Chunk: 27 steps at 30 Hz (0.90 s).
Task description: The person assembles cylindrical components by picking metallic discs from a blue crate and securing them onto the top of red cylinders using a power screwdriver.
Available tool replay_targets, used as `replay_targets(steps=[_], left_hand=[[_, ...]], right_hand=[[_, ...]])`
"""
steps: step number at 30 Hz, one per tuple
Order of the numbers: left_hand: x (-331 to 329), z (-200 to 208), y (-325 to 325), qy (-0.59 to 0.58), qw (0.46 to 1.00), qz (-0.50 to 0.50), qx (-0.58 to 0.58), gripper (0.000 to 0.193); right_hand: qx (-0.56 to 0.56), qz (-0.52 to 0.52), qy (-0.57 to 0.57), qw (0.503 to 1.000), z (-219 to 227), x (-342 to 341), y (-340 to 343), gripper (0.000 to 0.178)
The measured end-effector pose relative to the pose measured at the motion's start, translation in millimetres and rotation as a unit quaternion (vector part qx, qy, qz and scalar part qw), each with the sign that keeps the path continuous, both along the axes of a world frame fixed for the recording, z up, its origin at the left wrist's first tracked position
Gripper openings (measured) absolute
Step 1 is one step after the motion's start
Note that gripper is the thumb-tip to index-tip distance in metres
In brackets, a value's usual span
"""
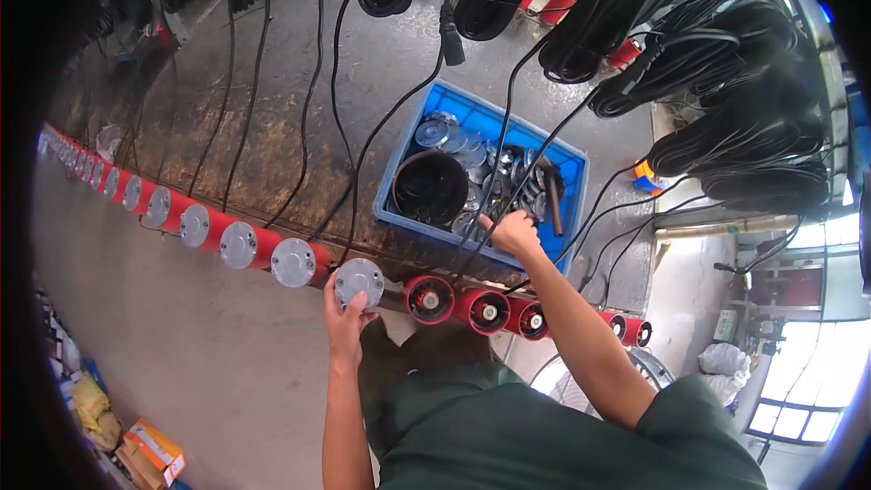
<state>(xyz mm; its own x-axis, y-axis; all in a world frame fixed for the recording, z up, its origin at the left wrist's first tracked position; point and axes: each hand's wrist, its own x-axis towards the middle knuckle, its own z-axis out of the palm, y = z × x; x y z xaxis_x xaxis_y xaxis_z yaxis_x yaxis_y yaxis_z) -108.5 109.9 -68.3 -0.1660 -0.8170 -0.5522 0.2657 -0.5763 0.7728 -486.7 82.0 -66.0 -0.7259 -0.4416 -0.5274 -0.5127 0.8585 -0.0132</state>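
Note:
A round silver metal end cap [360, 279] is in my left hand [347, 319], with the thumb on its face and the fingers along its edge. It lies in line with a row of red cylinders on the bench's near edge; whether it is seated on one is hidden. My right hand [514, 233] is above the near side of a blue plastic crate [386, 191], its fingers drawn together; anything in them is too small to tell. The crate holds loose silver metal parts [472, 147], a dark round tub [430, 189] and a hammer [552, 202].
Capped red cylinders [212, 229] run off to the left. Open-ended red cylinders [428, 299] with visible inner parts stand to the right. Bundled black cables [603, 14] lie across the bench [290, 63], their leads crossing the crate. A carton [154, 451] sits on the floor.

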Motion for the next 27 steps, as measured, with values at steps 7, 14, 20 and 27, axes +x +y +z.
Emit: replay_targets(steps=[7,14,20,27], left_hand=[[2.3,23.1,-6.5,-0.317,0.889,-0.073,-0.321,0.095],[4.4,5.4,-35.1,-0.220,0.867,-0.089,-0.438,0.097],[-0.6,-6.6,-45.3,-0.141,0.862,-0.067,-0.483,0.096],[-2.4,-12.1,-49.5,-0.084,0.870,-0.049,-0.483,0.086]], right_hand=[[0.014,0.084,0.073,0.994,-3.6,-14.0,-9.5,0.068],[-0.273,0.075,0.083,0.956,110.4,-11.5,51.4,0.036],[-0.208,0.496,0.030,0.843,187.0,93.1,37.1,0.051],[0.026,0.708,0.015,0.705,195.2,136.8,-22.4,0.096]])
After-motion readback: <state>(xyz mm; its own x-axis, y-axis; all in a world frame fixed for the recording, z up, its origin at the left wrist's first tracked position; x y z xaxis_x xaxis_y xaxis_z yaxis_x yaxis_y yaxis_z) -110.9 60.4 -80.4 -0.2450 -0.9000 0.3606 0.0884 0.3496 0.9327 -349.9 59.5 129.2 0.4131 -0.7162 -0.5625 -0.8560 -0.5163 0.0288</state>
